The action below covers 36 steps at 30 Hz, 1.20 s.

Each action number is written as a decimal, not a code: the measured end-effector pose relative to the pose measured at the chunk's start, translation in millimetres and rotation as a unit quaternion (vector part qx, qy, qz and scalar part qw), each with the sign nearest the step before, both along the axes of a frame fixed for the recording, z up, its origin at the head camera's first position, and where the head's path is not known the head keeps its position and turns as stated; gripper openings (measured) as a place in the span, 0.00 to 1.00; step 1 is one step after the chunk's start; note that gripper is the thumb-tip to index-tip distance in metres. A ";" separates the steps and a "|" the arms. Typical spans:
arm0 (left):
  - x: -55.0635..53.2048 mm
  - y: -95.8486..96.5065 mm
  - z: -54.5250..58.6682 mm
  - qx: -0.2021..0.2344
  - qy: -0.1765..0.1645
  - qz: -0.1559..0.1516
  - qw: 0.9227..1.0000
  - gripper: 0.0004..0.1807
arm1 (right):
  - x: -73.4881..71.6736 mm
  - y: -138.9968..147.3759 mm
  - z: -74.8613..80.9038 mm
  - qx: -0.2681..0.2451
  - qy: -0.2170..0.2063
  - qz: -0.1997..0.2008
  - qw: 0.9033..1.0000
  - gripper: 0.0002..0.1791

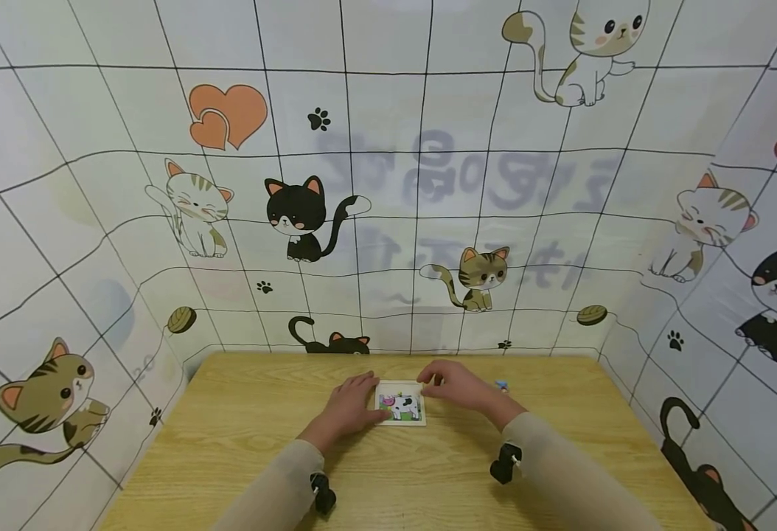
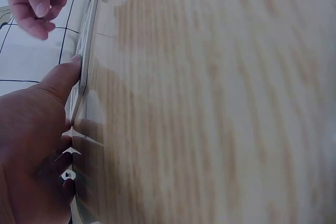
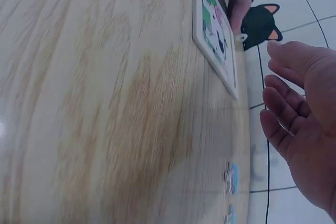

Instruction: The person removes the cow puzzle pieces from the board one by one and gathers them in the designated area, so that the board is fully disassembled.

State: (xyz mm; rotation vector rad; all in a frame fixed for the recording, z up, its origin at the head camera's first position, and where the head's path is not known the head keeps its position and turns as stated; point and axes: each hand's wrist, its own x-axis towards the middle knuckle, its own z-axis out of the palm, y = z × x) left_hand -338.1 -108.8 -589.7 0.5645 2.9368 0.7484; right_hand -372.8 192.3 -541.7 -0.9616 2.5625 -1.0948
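Note:
A small flat picture puzzle (image 1: 399, 407) with a black-and-white cow lies in a pale frame on the table. My left hand (image 1: 352, 405) holds it at its left side, thumb on the front left part and fingers along the side toward the back. In the left wrist view the thumb (image 2: 62, 80) presses on the frame's edge. My right hand (image 1: 458, 385) hovers by the back right corner, fingers loosely bent. In the right wrist view that hand (image 3: 302, 108) shows no thing between its fingers.
Small blue pieces (image 1: 501, 385) lie on the wooden table (image 1: 249, 413) right of the puzzle, behind the right wrist; two show in the right wrist view. Cloth walls (image 1: 388, 221) with printed cats enclose the table at the back and sides.

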 end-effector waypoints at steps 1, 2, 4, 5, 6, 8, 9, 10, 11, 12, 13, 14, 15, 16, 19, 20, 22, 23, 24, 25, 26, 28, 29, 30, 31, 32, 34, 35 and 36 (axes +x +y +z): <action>0.3 0.0 0.6 0.000 -0.003 0.001 1.000 0.47 | -0.7 -3.9 0.6 -0.001 0.000 0.004 1.000 0.16; 0.6 -0.1 1.2 -0.001 -0.005 0.002 1.000 0.47 | -1.2 -7.4 1.2 0.001 -0.002 0.007 1.000 0.16; 0.9 -0.4 2.5 -0.001 -0.006 0.003 1.000 0.48 | -2.2 -14.0 2.3 0.003 -0.003 0.012 1.000 0.16; 0.7 -0.4 2.4 -0.002 -0.007 0.004 1.000 0.48 | -2.6 -17.0 2.9 0.005 -0.003 0.015 1.000 0.17; 0.7 -0.6 2.2 -0.003 -0.006 0.004 1.000 0.48 | -2.5 -19.7 4.1 0.006 -0.005 0.018 1.000 0.17; 0.9 -0.6 2.3 -0.004 -0.006 0.004 1.000 0.47 | -3.3 -25.2 5.2 0.011 -0.003 0.026 1.000 0.18; 1.0 -0.6 2.2 -0.005 -0.005 0.004 1.000 0.47 | -3.7 -28.0 5.3 0.013 0.000 0.031 0.999 0.18; 0.8 -0.6 1.8 -0.006 -0.006 0.004 1.000 0.47 | -4.1 -30.7 5.1 0.015 0.000 0.035 0.999 0.18; 0.6 -0.7 1.4 -0.006 -0.007 0.003 1.000 0.47 | -4.2 -33.3 4.8 0.015 -0.002 0.036 0.999 0.19; 0.7 -0.8 1.2 -0.006 -0.005 0.002 1.000 0.47 | -4.7 -36.0 4.0 0.016 -0.003 0.037 0.999 0.20; 0.5 -0.8 0.9 -0.005 -0.004 0.002 1.000 0.47 | -5.4 -38.7 2.7 0.017 -0.004 0.037 0.999 0.20; 0.0 -0.9 0.3 -0.004 -0.002 0.001 1.000 0.47 | -5.8 -41.6 1.6 0.018 -0.007 0.036 0.999 0.21; -0.2 -1.2 -0.7 -0.003 -0.001 0.001 1.000 0.47 | -6.1 -44.6 0.3 0.017 -0.008 0.036 0.999 0.21; -0.4 -1.4 -1.5 -0.002 0.000 0.001 1.000 0.47 | -6.8 -47.4 -1.2 0.017 -0.008 0.036 0.999 0.21; -0.2 -1.7 -2.9 0.000 0.004 0.002 1.000 0.47 | -8.8 -55.9 -5.8 0.028 -0.007 0.038 0.999 0.21; -0.2 -1.8 -3.0 0.002 0.005 0.002 1.000 0.47 | -9.5 -58.4 -7.5 0.032 -0.006 0.038 0.999 0.21; -0.1 -1.9 -3.0 0.004 0.006 0.002 1.000 0.48 | -11.4 -62.7 -11.0 0.043 -0.003 0.040 0.998 0.20; 0.0 -1.9 -2.7 0.006 0.006 0.002 1.000 0.47 | -12.2 -64.5 -12.5 0.049 -0.005 0.039 0.998 0.20; -0.1 -2.0 -2.7 0.007 0.008 0.000 1.000 0.47 | -13.0 -66.3 -13.8 0.052 -0.005 0.040 0.998 0.19; -0.5 -2.1 -2.9 0.008 0.007 0.000 1.000 0.47 | -13.7 -67.8 -14.8 0.055 -0.005 0.041 0.998 0.19; -0.5 -2.2 -3.2 0.008 0.009 -0.002 1.000 0.47 | -14.4 -69.2 -15.6 0.058 -0.004 0.043 0.997 0.19; -1.2 -2.5 -4.2 0.008 0.010 -0.003 1.000 0.47 | -15.0 -71.6 -15.9 0.063 -0.005 0.048 0.997 0.19; -2.0 -2.8 -5.2 0.007 0.013 -0.005 1.000 0.47 | -15.3 -72.7 -15.8 0.065 -0.004 0.051 0.997 0.19; -3.0 -3.2 -7.0 0.008 0.013 -0.004 1.000 0.47 | -15.4 -73.7 -15.6 0.068 -0.003 0.054 0.996 0.19; -4.1 -3.7 -8.7 0.009 0.011 -0.004 1.000 0.48 | -15.8 -74.6 -15.4 0.069 -0.001 0.057 0.996 0.19; -5.1 -4.1 -10.4 0.009 0.009 -0.004 1.000 0.48 | -16.2 -75.3 -15.1 0.071 -0.002 0.059 0.996 0.18; -7.6 -5.0 -13.4 0.015 0.010 -0.004 1.000 0.48 | -17.0 -76.5 -14.9 0.077 -0.001 0.062 0.995 0.18; -8.8 -5.4 -15.4 0.017 0.008 -0.003 1.000 0.47 | -17.3 -77.0 -14.9 0.078 -0.001 0.063 0.995 0.18; -9.8 -5.7 -17.1 0.020 0.006 -0.003 1.000 0.47 | -17.6 -77.3 -14.9 0.080 -0.002 0.064 0.995 0.18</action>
